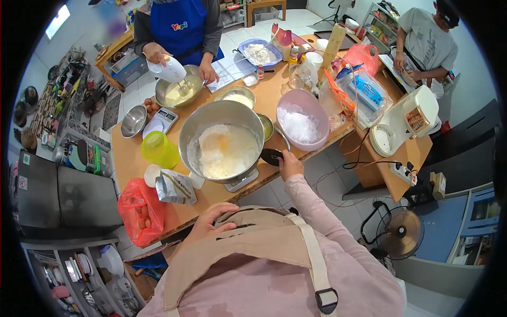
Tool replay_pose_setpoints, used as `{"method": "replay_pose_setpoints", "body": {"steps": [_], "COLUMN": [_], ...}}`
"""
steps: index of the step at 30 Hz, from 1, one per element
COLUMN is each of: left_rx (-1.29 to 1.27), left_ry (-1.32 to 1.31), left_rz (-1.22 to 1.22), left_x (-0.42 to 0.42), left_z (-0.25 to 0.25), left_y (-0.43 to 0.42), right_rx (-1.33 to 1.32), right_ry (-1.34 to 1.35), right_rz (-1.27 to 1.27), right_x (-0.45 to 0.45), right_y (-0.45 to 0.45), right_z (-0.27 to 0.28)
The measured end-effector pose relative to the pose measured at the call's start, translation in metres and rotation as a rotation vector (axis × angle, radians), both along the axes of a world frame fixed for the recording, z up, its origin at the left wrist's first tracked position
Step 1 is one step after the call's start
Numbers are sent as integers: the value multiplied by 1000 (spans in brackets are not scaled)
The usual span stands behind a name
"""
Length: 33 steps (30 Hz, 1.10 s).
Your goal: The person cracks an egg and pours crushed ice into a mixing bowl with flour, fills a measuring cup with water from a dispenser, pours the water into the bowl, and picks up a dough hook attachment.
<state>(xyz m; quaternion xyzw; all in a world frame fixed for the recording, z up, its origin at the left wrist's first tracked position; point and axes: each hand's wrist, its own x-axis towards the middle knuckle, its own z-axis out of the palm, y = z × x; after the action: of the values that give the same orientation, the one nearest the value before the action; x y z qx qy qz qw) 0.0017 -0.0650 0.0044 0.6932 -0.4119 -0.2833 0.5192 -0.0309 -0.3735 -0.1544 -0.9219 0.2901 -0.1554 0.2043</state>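
My right hand [290, 166] is closed at the right of a large steel bowl [186, 150], around a dark, flat piece [272, 157] with a curved metal rod beside it. I cannot tell whether this piece belongs to the bowl. White powder and a pale liquid with a yellowish patch [224, 148] fill the bowl's bottom. A digital scale [243, 182] shows under its near rim. Against my beige apron [253, 240] rests my left hand [214, 221], fingers apart, holding nothing. A silver pouch [175, 186] and a yellow-green jug [159, 150] stand left of the bowl.
A pink basin [325, 105] of white powder sits right. Across the table [211, 203], a person in a blue apron [178, 26] runs a hand mixer [168, 70] in another bowl. Eggs fill a red bag [138, 203]. Cords, a stand mixer [404, 121] and a fan [402, 232] are rightward.
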Motion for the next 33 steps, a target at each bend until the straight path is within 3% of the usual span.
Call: {"method": "replay_pose_setpoints", "body": {"steps": [11, 21, 26, 33], "left_rx": [27, 2, -70, -79], "left_ry": [-3, -22, 3, 88], "left_rz": [-33, -26, -72, -233], "left_x": [0, -3, 3, 1], "left_z": [2, -1, -9, -13], "left_y": [2, 7, 4, -53], "right_rx": [-17, 1, 20, 202], "right_ry": [-82, 10, -293, -191], "right_rz": [161, 53, 131, -30], "right_x": [12, 28, -7, -132], "right_y": [-14, -9, -3, -1], "right_z": [-11, -5, 1, -15]}}
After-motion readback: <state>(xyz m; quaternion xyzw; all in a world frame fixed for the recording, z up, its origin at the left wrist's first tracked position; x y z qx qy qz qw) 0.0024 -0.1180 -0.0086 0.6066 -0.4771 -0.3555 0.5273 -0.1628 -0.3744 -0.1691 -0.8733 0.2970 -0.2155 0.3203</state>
